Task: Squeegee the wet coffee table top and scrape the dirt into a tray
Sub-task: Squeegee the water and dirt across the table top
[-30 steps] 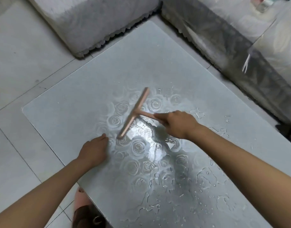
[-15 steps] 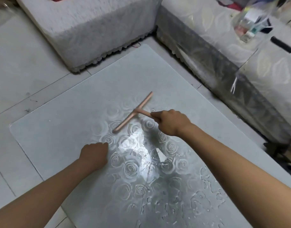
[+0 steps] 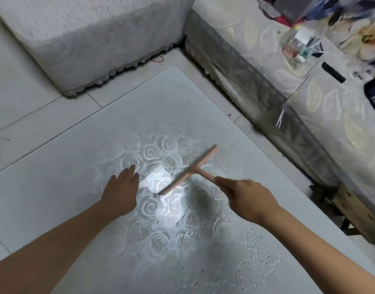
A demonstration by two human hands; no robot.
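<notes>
Compared with 0.5 s ago, finds the left hand [image 3: 120,194] unfolded from a loose fist, fingers now straight and flat on the coffee table top [image 3: 55,209], pointing toward 12 o'clock, holding nothing. Finds the squeegee [image 3: 188,170] swung round as well, blade slanting from 7 o'clock up to 1 o'clock over the rose pattern, its low end just at 3 o'clock of the left hand. Grips the squeegee's handle in the right hand [image 3: 249,200], fingers curled round it, motion-blurred. Cannot tell whether the blade touches the glass. Shows pooled water [image 3: 245,270] at 5 o'clock on the table, a white-covered seat [image 3: 86,39] at 11 o'clock and a patterned sofa [image 3: 309,107] at 2 o'clock.
</notes>
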